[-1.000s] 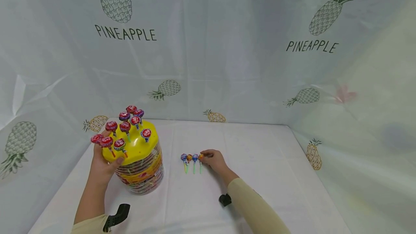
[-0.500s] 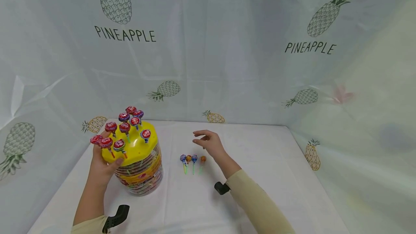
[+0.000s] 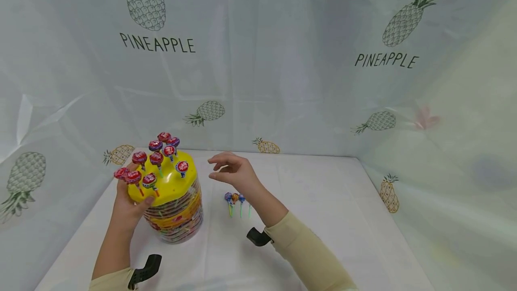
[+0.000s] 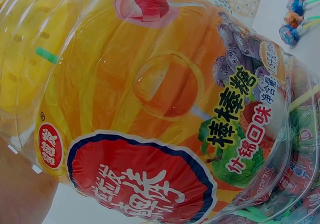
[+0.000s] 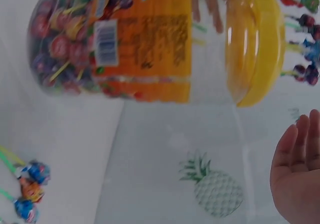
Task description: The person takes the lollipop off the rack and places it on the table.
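A tall clear plastic jar with a yellow lid stands on the table's left side. Several red and purple wrapped lollipops stick up from the lid. My left hand grips the jar near its top, thumb at the lid's front edge. Some of its fingers show at the jar's upper part in the right wrist view. To the right of the lid, my right hand hovers with loosely bent fingers, holding nothing. Below it lies a row of blue and orange lollipops; the right arm covers the rightmost one's head.
A white cloth covers the table. Behind it hangs a pale curtain printed with pineapples. More lollipops fill the jar's bottom, and an orange label wraps its side. Black camera mounts sit on both wrists.
My right hand has left the rightmost lollipop, risen and moved left toward the jar lid. That lollipop stayed on the table. My left hand and the jar have kept their place.
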Tool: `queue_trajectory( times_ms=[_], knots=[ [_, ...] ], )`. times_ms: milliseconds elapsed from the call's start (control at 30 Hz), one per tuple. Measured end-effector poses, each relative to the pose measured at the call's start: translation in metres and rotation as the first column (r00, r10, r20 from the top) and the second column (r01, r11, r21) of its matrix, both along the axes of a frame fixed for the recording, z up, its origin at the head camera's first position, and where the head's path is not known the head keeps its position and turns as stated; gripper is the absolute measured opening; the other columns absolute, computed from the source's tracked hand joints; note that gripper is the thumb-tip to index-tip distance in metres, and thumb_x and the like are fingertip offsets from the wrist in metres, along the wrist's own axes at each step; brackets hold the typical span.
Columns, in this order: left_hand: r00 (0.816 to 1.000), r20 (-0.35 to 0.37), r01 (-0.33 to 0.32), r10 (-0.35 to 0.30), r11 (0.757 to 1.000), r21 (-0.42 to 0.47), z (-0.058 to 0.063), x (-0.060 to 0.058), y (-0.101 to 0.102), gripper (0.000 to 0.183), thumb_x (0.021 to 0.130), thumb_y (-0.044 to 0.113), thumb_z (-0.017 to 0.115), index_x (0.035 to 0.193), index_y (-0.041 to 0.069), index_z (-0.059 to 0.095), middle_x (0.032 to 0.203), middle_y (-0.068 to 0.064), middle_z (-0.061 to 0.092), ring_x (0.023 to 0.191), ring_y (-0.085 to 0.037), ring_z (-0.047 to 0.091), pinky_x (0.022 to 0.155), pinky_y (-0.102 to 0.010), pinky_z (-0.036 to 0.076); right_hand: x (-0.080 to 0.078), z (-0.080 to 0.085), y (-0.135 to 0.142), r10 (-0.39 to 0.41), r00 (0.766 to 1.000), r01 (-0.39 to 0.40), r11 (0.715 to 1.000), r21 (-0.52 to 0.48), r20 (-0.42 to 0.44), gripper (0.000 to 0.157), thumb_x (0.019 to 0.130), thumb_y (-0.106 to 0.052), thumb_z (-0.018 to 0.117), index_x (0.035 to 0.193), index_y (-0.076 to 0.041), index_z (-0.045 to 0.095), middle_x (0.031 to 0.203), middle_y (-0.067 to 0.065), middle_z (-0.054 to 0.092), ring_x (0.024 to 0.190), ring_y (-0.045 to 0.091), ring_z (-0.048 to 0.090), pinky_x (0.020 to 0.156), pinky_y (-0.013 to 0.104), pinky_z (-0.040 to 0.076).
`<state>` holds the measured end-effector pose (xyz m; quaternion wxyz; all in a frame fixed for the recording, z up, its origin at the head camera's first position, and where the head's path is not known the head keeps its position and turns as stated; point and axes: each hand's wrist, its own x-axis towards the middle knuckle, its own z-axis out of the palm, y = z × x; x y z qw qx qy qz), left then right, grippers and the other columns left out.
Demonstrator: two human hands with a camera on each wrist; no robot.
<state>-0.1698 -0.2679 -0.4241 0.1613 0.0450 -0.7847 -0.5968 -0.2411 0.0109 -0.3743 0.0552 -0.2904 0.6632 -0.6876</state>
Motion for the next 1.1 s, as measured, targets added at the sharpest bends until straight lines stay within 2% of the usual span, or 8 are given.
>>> queue_trajectory(
  times_ms=[100,200,367,533,633,833,967,1100],
  knots=[
    [1.000,-0.008,0.002,-0.002,1.000,-0.003,-0.001,0.000,-0.001,0.089,0.091,0.018,0.069,0.153,0.042,0.011,0.156,-0.013,0.019,0.144,-0.032,0.020,0.096,-0.006,0.033,0.005,0.005,-0.009,0.076,0.994,-0.078,0.997,-0.016,-0.079,0.027,0.086,0.001,0.072,0.112,0.003,0.068,0.121,0.005,0.060,0.110,0.030,0.055,0.093,0.041,0.051],
    [1.000,-0.003,0.007,-0.007,1.000,-0.008,-0.002,0.000,-0.002,0.089,0.091,0.019,0.069,0.153,0.043,0.010,0.157,-0.013,0.018,0.144,-0.032,0.019,0.096,-0.007,0.033,0.008,0.008,-0.017,0.129,0.982,-0.131,0.991,-0.002,-0.139,0.026,0.084,0.004,0.072,0.110,0.006,0.067,0.125,0.007,0.058,0.116,0.019,0.053,0.098,0.046,0.047],
    [1.000,0.003,0.003,-0.003,1.000,-0.007,0.000,0.001,0.001,0.088,0.091,0.019,0.070,0.153,0.044,0.012,0.157,-0.013,0.019,0.144,-0.033,0.019,0.099,-0.010,0.033,0.013,0.011,-0.027,0.175,0.971,-0.174,0.984,0.025,-0.165,0.025,0.084,0.006,0.072,0.108,0.008,0.067,0.127,0.007,0.057,0.119,0.014,0.050,0.097,0.043,0.048],
    [1.000,0.005,0.002,-0.002,1.000,-0.007,0.001,0.001,0.001,0.089,0.091,0.019,0.070,0.153,0.044,0.012,0.158,-0.012,0.018,0.145,-0.033,0.018,0.102,-0.013,0.032,0.014,0.012,-0.035,0.186,0.969,-0.179,0.982,0.056,-0.165,0.029,0.084,0.005,0.072,0.113,0.005,0.069,0.126,0.000,0.057,0.117,0.010,0.050,0.096,0.037,0.050],
    [1.000,0.001,0.000,0.000,1.000,-0.014,0.000,0.001,0.000,0.089,0.091,0.020,0.069,0.153,0.043,0.011,0.157,-0.013,0.018,0.144,-0.033,0.019,0.098,-0.010,0.034,0.014,0.013,-0.038,0.187,0.970,-0.176,0.981,0.081,-0.156,0.032,0.085,0.003,0.073,0.117,0.003,0.068,0.126,-0.003,0.057,0.115,0.008,0.051,0.096,0.033,0.049],
    [1.000,0.009,0.003,-0.003,1.000,0.003,-0.001,-0.001,-0.002,0.090,0.090,0.018,0.070,0.153,0.043,0.010,0.157,-0.012,0.019,0.144,-0.033,0.020,0.097,-0.008,0.034,0.014,0.014,-0.042,0.178,0.971,-0.161,0.980,0.113,-0.157,0.034,0.085,0.001,0.073,0.119,0.001,0.067,0.127,0.003,0.056,0.109,0.006,0.054,0.094,0.029,0.050],
    [1.000,0.023,-0.003,0.003,1.000,0.006,0.000,0.000,-0.002,0.092,0.089,0.018,0.071,0.153,0.044,0.009,0.157,-0.012,0.018,0.145,-0.033,0.018,0.104,-0.017,0.032,0.016,0.018,-0.042,0.154,0.977,-0.144,0.986,0.078,-0.150,0.034,0.085,0.002,0.072,0.118,0.002,0.067,0.128,0.005,0.057,0.109,0.006,0.054,0.095,0.031,0.050],
    [1.000,0.025,-0.008,0.008,1.000,-0.006,0.001,0.001,0.000,0.090,0.090,0.020,0.070,0.153,0.044,0.010,0.158,-0.011,0.018,0.145,-0.032,0.018,0.106,-0.019,0.031,0.018,0.023,-0.040,0.121,0.984,-0.124,0.992,-0.020,-0.130,0.033,0.085,0.006,0.070,0.118,0.006,0.065,0.128,0.007,0.056,0.109,0.011,0.057,0.098,0.041,0.048]
  ],
)
